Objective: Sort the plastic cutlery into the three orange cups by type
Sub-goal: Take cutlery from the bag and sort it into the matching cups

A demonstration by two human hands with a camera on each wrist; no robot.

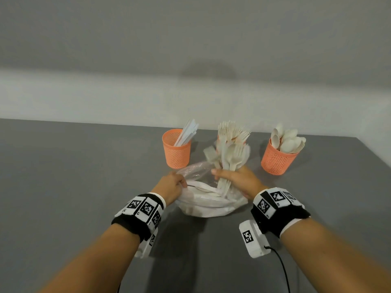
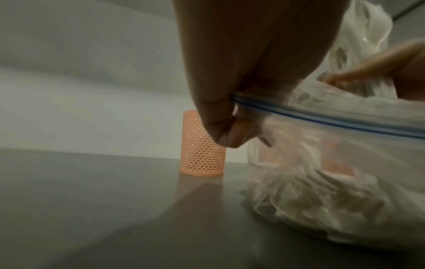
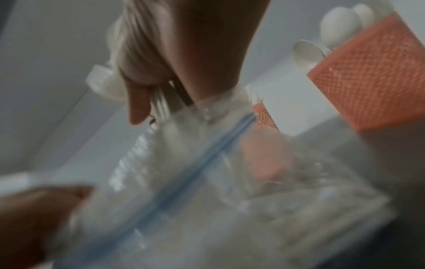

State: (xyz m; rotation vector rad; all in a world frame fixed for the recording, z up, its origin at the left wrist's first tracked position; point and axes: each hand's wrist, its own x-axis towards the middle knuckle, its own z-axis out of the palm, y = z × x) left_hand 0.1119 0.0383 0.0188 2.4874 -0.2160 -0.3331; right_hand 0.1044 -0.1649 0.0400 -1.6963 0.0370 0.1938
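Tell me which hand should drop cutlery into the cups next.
Right. The right hand already grips a bunch of cutlery just before the cups, while the left hand pinches the bag open.

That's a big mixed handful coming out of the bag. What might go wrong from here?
The right hand grips a bunch that seems to mix forks with other pieces, so dropping it all into one cup would probably mis-sort.

The fork cup sits right behind the bunch, already crowded; a swing forward may tip it.

The left hand pinches only the bag edge; a hard pull might drag the bag or spill pieces.
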